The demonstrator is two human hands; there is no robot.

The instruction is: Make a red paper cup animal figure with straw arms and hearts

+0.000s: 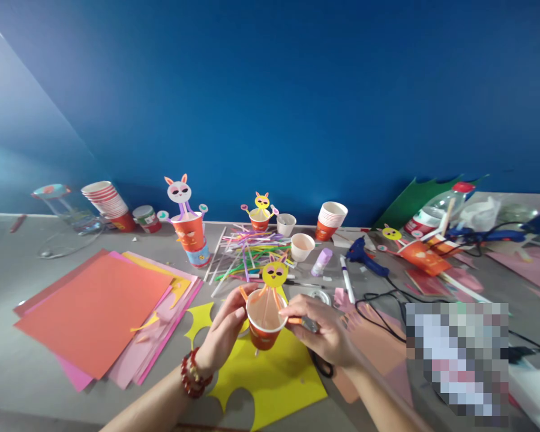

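Note:
A red paper cup (263, 337) with a white rim is held tilted, its mouth toward me. A yellow paper face with ears (275, 273) stands above its far rim, with orange straws (270, 297) running down inside. My left hand (225, 333), wearing a red bead bracelet (192, 375), grips the cup's left side. An orange straw end sticks out beside its fingers. My right hand (321, 330) is closed at the right rim, its fingers around another orange straw end (294, 321). Below the cup lies a cut yellow sheet (279, 384).
Coloured sheets (99, 312) lie at left. Behind are loose straws (247, 252), finished cup figures (188, 231), stacked cups (330, 221) and a glue stick (321, 262). At right are a blue glue gun (366, 258), black cables and a plastic bottle (438, 210).

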